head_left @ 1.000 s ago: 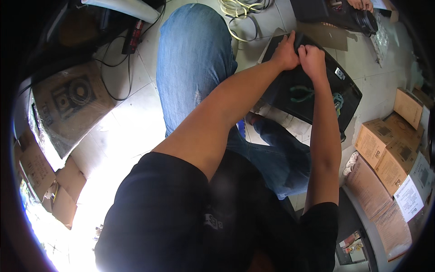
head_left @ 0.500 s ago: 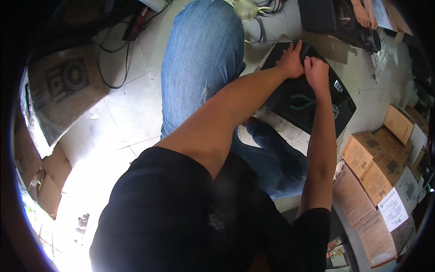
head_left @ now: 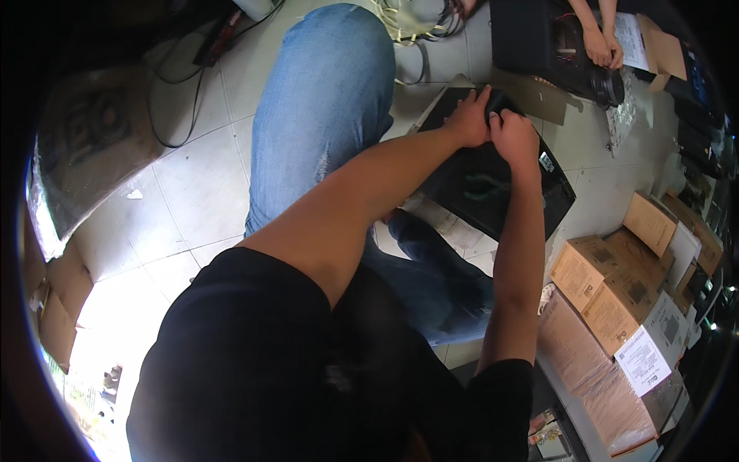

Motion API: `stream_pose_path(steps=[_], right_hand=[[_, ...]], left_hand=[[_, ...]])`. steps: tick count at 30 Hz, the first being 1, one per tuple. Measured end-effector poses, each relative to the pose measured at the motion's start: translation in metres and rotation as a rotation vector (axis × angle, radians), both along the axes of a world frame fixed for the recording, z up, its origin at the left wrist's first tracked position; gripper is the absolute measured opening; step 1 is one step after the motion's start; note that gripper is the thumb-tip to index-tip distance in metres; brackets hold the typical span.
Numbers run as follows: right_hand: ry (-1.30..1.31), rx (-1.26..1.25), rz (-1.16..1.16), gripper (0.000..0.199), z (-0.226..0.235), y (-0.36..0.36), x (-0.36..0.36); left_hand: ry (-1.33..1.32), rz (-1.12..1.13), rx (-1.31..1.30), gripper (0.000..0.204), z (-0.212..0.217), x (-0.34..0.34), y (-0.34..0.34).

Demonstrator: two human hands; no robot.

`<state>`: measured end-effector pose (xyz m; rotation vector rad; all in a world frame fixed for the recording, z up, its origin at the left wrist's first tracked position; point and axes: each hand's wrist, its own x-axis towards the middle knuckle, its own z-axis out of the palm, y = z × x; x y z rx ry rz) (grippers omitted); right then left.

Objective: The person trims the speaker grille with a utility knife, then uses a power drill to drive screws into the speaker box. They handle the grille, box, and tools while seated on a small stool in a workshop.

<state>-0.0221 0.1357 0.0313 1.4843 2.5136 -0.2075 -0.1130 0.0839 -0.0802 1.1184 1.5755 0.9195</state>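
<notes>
A black box-like cabinet (head_left: 454, 182) with a glossy face and a small white label lies tilted on the floor beyond my knees. My left hand (head_left: 468, 119) rests on its far part, fingers stretched out and apart. Right beside it, my right hand (head_left: 514, 138) is closed, with curled fingers against the cabinet near the left hand's fingertips. Whatever those fingers pinch is hidden. Pliers with green handles (head_left: 486, 187) lie on the glossy face, partly covered by my right forearm.
At the far right, another person's hands (head_left: 603, 48) work at a second black cabinet (head_left: 512, 38) with a round black part (head_left: 606, 86). Cardboard boxes (head_left: 593, 269) are stacked on the right. Cables (head_left: 196, 115) and a wrapped carton (head_left: 92, 146) lie to the left.
The whole view has shifted, so most things appear further left. My hands keep nearly the same place on the cabinet. The other person's hands have moved closer to the round black part.
</notes>
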Motion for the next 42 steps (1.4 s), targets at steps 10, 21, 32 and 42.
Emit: stream_pose_path(steps=[10,21,32,42], right_hand=[[0.298,0.163,-0.273,0.035,-0.033,-0.019,0.005],[0.264,-0.421,0.034,0.028,-0.004,0.051,0.033],[0.309,-0.129,0.016,0.025,-0.020,0.019,0.035],[0.362,0.097,-0.148,0.024,-0.027,-0.015,0.007]], left_hand=[[0.031,0.057,0.133,0.089,-0.024,0.011,0.010],[-0.099,-0.037,0.078,0.125,-0.001,0.006,0.009],[-0.022,0.030,0.125,0.122,-0.024,0.017,0.020],[-0.042,-0.004,0.081,0.091,-0.017,0.002,0.017]])
